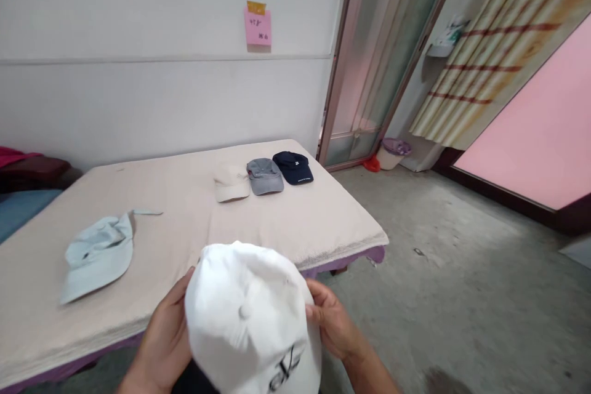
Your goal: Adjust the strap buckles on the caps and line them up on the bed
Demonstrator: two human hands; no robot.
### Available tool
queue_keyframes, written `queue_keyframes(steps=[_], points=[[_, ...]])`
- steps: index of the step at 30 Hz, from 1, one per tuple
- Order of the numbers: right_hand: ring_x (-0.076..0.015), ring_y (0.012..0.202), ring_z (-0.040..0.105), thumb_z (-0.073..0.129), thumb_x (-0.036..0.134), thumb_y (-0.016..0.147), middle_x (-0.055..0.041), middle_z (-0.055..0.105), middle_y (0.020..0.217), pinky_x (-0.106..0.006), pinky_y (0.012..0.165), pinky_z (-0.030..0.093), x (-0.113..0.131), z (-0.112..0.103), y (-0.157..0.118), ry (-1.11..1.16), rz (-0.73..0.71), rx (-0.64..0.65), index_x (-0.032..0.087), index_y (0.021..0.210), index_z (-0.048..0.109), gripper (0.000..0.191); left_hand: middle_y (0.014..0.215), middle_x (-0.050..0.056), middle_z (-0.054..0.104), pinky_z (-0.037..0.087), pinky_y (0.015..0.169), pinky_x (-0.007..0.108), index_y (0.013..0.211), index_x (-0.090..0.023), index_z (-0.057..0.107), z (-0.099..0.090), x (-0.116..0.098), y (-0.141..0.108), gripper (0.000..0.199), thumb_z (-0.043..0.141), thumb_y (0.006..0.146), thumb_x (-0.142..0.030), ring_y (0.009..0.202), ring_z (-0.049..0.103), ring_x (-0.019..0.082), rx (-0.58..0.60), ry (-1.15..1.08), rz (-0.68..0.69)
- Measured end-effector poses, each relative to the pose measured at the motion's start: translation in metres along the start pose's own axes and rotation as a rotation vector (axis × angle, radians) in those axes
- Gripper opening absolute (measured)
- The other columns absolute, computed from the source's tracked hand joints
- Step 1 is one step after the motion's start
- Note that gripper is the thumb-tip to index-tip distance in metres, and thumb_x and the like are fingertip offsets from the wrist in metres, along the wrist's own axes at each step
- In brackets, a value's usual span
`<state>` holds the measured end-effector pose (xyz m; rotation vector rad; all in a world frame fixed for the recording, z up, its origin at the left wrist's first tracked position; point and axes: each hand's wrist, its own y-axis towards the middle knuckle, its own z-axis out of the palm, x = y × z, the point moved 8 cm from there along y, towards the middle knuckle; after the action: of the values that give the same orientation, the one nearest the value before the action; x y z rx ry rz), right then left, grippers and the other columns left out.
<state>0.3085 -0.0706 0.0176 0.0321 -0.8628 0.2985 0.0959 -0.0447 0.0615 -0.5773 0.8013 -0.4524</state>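
Observation:
A white cap (244, 314) with black lettering is held up close in front of me, over the table's front edge. My left hand (168, 326) grips its left side, the fingertips partly behind it. On the other side my right hand (330, 317) pinches the cap's right edge between thumb and fingers. A pale blue cap (101, 252) with its strap stretched out lies on the table's left part. Farther back, a cream cap (231, 183), a grey cap (265, 176) and a navy cap (293, 167) sit side by side in a row.
The table (175, 228) has a light cover with purple cloth under its edge. A pink note (257, 28) is taped to the white wall behind. At the right are a sliding door, a lined bin (392, 152) and a curtain (503, 43). Dark and red items lie at far left.

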Motion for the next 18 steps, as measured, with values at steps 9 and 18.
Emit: queue_keyframes(steps=[9,18], points=[[-0.0189,0.075,0.066,0.073,0.034,0.071,-0.0064,0.072,0.093,-0.031,0.069,0.053,0.124,-0.106,0.089,-0.189,-0.366,-0.335,0.018,0.103,0.061,0.038,0.111,0.016,0.07,0.056,0.082,0.033,0.1,-0.01,0.067,-0.016,0.053,0.064,0.018,0.06,0.084,-0.014,0.094,0.069,0.022,-0.006,0.156,0.028],[-0.0272,0.073,0.064,0.066,0.045,0.059,-0.0136,0.07,0.075,-0.039,0.068,0.051,0.177,-0.236,0.132,-0.832,-0.412,-0.866,0.011,0.078,0.068,0.039,0.095,0.01,0.073,0.058,0.073,0.027,0.093,-0.011,0.067,-0.086,0.047,0.078,0.019,0.06,0.079,0.0,0.082,0.07,0.017,-0.258,0.073,0.069]])
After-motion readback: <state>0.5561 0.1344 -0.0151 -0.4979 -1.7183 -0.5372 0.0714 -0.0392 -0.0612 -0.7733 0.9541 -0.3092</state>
